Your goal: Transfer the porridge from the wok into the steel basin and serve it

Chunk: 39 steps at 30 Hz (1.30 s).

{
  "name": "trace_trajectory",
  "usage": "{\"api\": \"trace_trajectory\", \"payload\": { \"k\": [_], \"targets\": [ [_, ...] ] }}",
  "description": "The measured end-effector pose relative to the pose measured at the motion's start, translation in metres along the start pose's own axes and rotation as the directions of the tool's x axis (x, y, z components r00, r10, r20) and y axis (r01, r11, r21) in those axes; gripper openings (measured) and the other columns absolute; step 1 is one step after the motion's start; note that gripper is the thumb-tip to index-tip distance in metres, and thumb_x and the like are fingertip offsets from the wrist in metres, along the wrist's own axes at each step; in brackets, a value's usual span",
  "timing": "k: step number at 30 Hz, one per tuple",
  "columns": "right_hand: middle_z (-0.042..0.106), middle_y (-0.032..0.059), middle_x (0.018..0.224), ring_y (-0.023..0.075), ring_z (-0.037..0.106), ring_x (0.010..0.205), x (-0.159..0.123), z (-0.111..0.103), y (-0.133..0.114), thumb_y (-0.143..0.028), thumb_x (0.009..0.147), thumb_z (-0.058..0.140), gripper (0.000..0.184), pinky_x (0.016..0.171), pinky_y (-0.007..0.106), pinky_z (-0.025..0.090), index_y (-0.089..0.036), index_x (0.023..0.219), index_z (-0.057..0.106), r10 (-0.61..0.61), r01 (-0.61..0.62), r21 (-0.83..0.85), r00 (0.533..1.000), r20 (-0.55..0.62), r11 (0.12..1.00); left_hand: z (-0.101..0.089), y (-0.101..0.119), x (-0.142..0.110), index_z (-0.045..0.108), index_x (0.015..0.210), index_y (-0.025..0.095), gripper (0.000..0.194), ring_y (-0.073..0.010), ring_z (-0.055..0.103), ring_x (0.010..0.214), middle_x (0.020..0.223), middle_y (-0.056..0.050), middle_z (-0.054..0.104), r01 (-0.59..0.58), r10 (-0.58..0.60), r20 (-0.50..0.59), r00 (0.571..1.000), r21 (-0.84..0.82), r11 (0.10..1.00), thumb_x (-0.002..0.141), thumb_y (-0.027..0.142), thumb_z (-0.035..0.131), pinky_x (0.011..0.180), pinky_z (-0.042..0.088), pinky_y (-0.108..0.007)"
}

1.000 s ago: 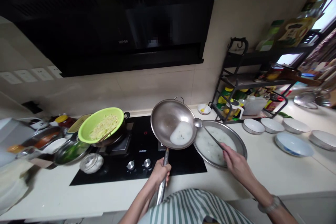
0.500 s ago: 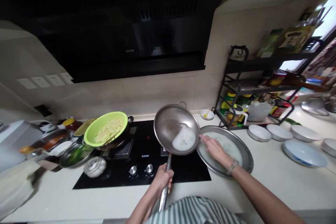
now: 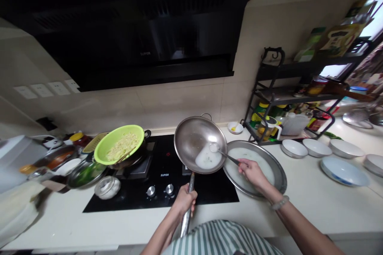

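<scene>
My left hand (image 3: 185, 200) is closed round the long metal handle of a wok (image 3: 191, 137), which is tilted toward the right over the stove. White soupy liquid (image 3: 206, 160) with dark flecks pools in its lower right side. My right hand (image 3: 251, 173) grips a ladle (image 3: 228, 156) by its handle. The ladle's bowl is inside the wok, at the upper edge of the pooled liquid. Beneath my right hand stands a wide metal basin (image 3: 277, 175) holding more of the same white liquid, close against the wok's right side.
On the stove's left a green basin (image 3: 101, 149) of pale shreds rests on a dark pot. A glass jar (image 3: 107, 187) stands before it. To the right are several white bowls (image 3: 317, 148), a blue-white dish (image 3: 344, 171) and a black spice rack (image 3: 272, 95). The range hood (image 3: 149, 63) hangs above.
The ladle's bowl went from the wok's right rim into the wok. My right hand reached left toward the rim, then drew back slightly right. My left hand kept holding the wok.
</scene>
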State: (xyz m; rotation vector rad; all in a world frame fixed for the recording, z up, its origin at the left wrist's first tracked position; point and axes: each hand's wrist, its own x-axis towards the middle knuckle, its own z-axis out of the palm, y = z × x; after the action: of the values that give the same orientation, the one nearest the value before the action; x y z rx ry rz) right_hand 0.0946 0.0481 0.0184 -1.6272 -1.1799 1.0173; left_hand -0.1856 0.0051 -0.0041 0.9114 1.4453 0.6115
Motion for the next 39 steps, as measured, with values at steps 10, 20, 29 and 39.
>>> {"api": "trace_trajectory", "payload": {
  "k": [10, 20, 29, 39],
  "targets": [
    [0.053, -0.0034, 0.048, 0.0051, 0.030, 0.037, -0.029, -0.021, -0.027, -0.020, 0.058, 0.061, 0.028, 0.036, 0.016, 0.015, -0.014, 0.085, 0.062, 0.264, -0.272, 0.315, 0.962, 0.069, 0.909, -0.001, 0.000, 0.000, 0.038, 0.072, 0.023, 0.015, -0.0080, 0.036, 0.030, 0.042, 0.009, 0.043, -0.006, 0.006, 0.008, 1.000, 0.001, 1.000, 0.071, 0.012, 0.049, 0.031, 0.031, -0.017],
    [0.053, -0.0020, 0.049, 0.0037, 0.026, 0.038, -0.054, -0.045, -0.023, -0.023, 0.055, 0.067, 0.034, 0.037, 0.017, 0.013, -0.013, 0.087, 0.062, 0.332, -0.329, 0.371, 0.942, 0.058, 0.868, -0.002, -0.001, 0.000, 0.037, 0.072, 0.022, 0.016, -0.0069, 0.036, 0.030, 0.044, 0.009, 0.044, -0.005, 0.004, 0.020, 1.000, 0.000, 1.000, 0.071, 0.015, 0.051, 0.031, 0.031, -0.016],
    [0.056, 0.0005, 0.055, 0.0051, 0.030, 0.040, -0.072, -0.084, -0.002, -0.028, 0.052, 0.074, 0.043, 0.034, 0.018, 0.017, -0.014, 0.091, 0.065, 0.353, -0.298, 0.416, 0.934, -0.061, 0.859, -0.003, -0.002, 0.002, 0.037, 0.070, 0.022, 0.016, -0.0069, 0.037, 0.029, 0.042, 0.009, 0.044, -0.017, 0.017, 0.016, 1.000, 0.014, 1.000, 0.071, 0.017, 0.053, 0.031, 0.030, -0.016],
    [0.058, -0.0006, 0.054, 0.0098, 0.042, 0.041, -0.078, -0.103, 0.025, -0.034, 0.054, 0.067, 0.038, 0.037, 0.022, 0.029, -0.017, 0.088, 0.064, 0.323, -0.261, 0.261, 0.916, -0.236, 0.930, -0.001, -0.001, 0.000, 0.037, 0.073, 0.023, 0.020, -0.0076, 0.036, 0.030, 0.043, 0.010, 0.042, 0.002, -0.002, 0.007, 1.000, 0.010, 1.000, 0.072, 0.020, 0.056, 0.031, 0.029, -0.017]
  ]
}}
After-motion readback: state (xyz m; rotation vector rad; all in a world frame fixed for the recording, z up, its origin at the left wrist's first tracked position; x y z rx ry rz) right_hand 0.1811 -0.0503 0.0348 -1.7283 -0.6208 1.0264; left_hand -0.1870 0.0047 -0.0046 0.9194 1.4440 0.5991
